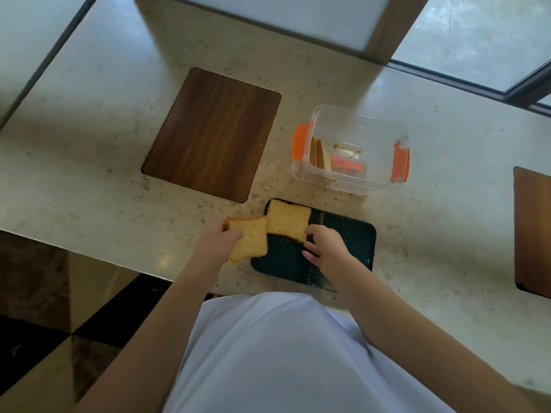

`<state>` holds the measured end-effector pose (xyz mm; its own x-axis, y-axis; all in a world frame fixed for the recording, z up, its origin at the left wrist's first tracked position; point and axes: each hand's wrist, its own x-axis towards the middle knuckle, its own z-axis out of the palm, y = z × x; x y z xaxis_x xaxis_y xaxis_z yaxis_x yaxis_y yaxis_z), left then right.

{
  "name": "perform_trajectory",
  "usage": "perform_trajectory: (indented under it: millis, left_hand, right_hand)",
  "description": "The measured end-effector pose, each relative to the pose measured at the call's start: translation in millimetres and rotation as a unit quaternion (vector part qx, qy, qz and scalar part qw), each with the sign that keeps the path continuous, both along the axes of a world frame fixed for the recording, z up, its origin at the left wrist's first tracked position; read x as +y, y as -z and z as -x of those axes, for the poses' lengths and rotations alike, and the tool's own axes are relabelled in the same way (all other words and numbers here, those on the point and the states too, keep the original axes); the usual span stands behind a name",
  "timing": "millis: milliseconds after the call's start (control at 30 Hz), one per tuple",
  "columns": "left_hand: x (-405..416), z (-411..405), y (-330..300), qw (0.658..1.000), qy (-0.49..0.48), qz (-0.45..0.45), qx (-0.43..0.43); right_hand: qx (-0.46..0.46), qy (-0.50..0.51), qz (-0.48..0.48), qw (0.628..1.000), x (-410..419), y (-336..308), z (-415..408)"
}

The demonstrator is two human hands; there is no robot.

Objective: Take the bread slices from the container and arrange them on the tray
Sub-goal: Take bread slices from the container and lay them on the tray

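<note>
A dark rectangular tray [348,248] lies on the marble counter near me. One bread slice [286,219] lies flat on the tray's far left corner, and my right hand [323,248] pinches its near right corner. My left hand [220,242] grips a second bread slice [252,238], held at the tray's left edge and overlapping it. Beyond the tray stands a clear plastic container [354,114] with orange clips; two bread slices [320,156] stand on edge against its left wall.
A wooden board [213,134] lies to the left of the container. Another wooden board [532,231] sits at the right edge of view. The counter's front edge [89,254] runs diagonally at the left, with dark floor below.
</note>
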<state>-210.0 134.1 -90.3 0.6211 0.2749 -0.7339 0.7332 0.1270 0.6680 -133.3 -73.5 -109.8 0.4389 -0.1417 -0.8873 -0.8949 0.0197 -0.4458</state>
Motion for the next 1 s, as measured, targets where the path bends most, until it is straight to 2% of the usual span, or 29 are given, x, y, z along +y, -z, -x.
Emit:
perform_trajectory:
  millis: [100, 200, 267, 333, 400, 467, 533, 633, 833, 1000]
  left_hand:
    - [-12.7, -4.3, -0.3, 0.998, -0.015, 0.061, 0.017]
    - [-28.9, -11.3, 0.9, 0.992, -0.009, 0.123, 0.032]
    - [-39.6, -16.6, 3.6, 0.992, 0.012, 0.119, 0.035]
    - [-49.5, -20.7, 7.6, 0.993, 0.005, 0.111, 0.047]
    - [-57.3, -22.9, 12.5, 0.997, 0.010, 0.050, 0.060]
    - [-62.3, -22.5, 16.2, 0.996, 0.051, -0.051, 0.055]
    - [-66.0, -20.4, 20.4, 0.990, 0.088, -0.102, 0.052]
    - [-69.1, -17.7, 25.3, 0.985, 0.119, -0.119, 0.043]
    - [-62.6, -15.5, 27.2, 0.989, 0.094, -0.118, -0.009]
    - [-57.2, -9.9, 34.6, 0.979, 0.129, -0.156, -0.005]
  right_hand:
    - [0.006, -0.031, -0.047, 0.998, -18.8, -1.5, 5.3]
    - [0.009, -0.135, -0.109, 0.985, -28.4, -3.7, 14.9]
    - [-0.007, -0.200, -0.102, 0.974, -31.2, -3.5, 19.4]
    - [-0.014, -0.220, -0.070, 0.973, -34.5, -1.1, 22.9]
    - [-0.012, -0.210, -0.042, 0.977, -38.9, 2.5, 26.3]
    - [-0.008, -0.201, -0.034, 0.979, -43.0, 6.5, 31.2]
    - [-0.004, -0.206, -0.031, 0.978, -43.8, 8.5, 36.3]
    - [-0.016, -0.246, 0.005, 0.969, -41.7, 11.0, 41.0]
    - [-0.050, -0.291, 0.038, 0.955, -37.0, 15.0, 42.7]
    - [-0.067, -0.328, 0.071, 0.940, -32.0, 20.7, 44.3]
